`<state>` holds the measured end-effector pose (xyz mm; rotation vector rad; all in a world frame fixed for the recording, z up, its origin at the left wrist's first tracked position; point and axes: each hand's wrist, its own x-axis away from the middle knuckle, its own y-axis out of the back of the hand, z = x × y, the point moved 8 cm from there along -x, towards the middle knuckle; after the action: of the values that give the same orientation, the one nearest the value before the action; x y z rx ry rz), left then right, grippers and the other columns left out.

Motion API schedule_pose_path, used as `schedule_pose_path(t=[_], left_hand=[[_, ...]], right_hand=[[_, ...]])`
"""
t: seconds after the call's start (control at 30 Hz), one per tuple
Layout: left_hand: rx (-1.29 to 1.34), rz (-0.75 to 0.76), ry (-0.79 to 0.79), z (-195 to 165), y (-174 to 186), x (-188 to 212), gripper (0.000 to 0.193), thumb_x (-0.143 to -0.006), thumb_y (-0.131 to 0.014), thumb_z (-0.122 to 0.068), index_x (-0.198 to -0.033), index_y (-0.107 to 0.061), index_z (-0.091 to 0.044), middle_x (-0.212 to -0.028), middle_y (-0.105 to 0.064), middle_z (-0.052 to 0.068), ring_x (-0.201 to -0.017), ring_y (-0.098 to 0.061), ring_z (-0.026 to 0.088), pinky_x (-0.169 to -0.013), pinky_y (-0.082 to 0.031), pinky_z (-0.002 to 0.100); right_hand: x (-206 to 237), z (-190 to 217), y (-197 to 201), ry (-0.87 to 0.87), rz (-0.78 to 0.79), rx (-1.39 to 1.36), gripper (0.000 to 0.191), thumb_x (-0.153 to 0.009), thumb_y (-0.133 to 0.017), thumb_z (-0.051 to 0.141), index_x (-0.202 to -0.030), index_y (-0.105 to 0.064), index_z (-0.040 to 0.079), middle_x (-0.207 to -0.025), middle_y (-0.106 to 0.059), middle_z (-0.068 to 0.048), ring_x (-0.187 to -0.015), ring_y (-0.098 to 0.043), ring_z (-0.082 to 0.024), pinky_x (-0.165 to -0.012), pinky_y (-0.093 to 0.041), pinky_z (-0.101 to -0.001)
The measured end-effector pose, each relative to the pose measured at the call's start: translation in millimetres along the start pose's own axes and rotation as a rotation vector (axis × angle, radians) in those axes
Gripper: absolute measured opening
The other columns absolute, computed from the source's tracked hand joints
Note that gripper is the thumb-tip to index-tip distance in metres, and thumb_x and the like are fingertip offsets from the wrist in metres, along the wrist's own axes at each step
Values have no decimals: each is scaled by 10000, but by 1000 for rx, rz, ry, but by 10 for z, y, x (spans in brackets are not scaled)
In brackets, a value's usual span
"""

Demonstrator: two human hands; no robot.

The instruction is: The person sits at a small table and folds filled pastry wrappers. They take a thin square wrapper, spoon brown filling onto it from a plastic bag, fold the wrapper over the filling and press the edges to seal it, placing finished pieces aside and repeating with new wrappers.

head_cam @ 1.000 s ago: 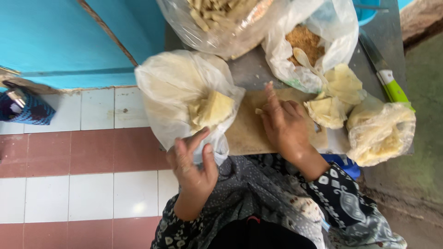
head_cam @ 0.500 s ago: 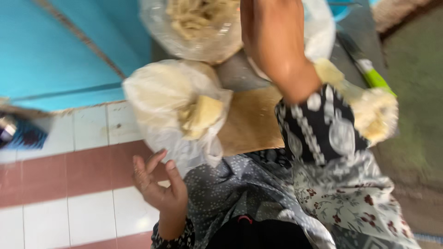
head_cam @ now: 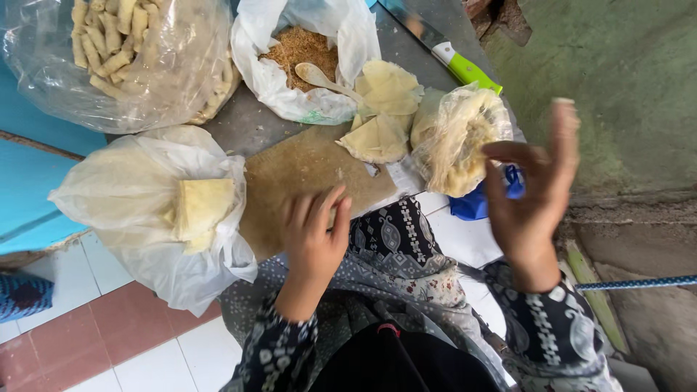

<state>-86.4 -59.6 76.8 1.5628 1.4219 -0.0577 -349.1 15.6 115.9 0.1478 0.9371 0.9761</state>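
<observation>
On the brown board [head_cam: 305, 170], at its near edge, lies the left hand [head_cam: 314, 239], palm down, fingers [head_cam: 325, 210] close together and flat on the wood; whether anything is under them cannot be told. The right hand [head_cam: 534, 192] is raised off to the right, fingers spread wide and holding nothing, just beside a small bag [head_cam: 457, 138] of pale filling.

Four plastic bags stand round the board. One clear bag [head_cam: 123, 62] at the far left holds many finished rolls, tan and finger-shaped, heaped every way. One white bag [head_cam: 298, 62] at the far middle holds brown crumbs, with one pale spoon [head_cam: 327, 78] lying in it, bowl to the left and handle slanting down to the right. One whitish bag [head_cam: 138, 210] left of the board holds a stack of square yellow wrappers [head_cam: 200, 210], lying flat with a corner towards the board. The fourth is the small bag of filling at the right.

Two folded wrappers lie at the board's far right corner, one [head_cam: 377, 138] on the wood and one [head_cam: 390, 87] just beyond it, touching the crumb bag.

One knife [head_cam: 443, 47] with a bright green handle lies on the grey surface [head_cam: 247, 127] beyond, its long axis running from the far left to the near right, blade away. A blue object [head_cam: 475, 203] shows under the filling bag.
</observation>
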Motion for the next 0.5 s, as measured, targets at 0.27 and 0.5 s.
schedule_pose_path(t=[0.27, 0.5], left_hand=[[22, 8, 100, 115, -309, -304, 187, -990, -676, -95, -1174, -682, -64, -968, -681, 82, -894, -653, 281, -797, -498, 426], [490, 109, 536, 506, -528, -81, 279, -1032, -660, -221, -1214, -710, -15, -1046, -769, 90, -886, -751, 158, -769, -589, 291]], right_hand=[[-649, -14, -1434, 57, 745, 251, 1025, -802, -767, 64, -1622, -153, 88, -899, -720, -196, -843, -698, -391, -765, -557, -474], [-831, -238, -1299, -199, 579, -39, 918, -930, -707, -56, -1656, -174, 124, -975, -756, -128, -838, -736, -217, -792, -614, -311]])
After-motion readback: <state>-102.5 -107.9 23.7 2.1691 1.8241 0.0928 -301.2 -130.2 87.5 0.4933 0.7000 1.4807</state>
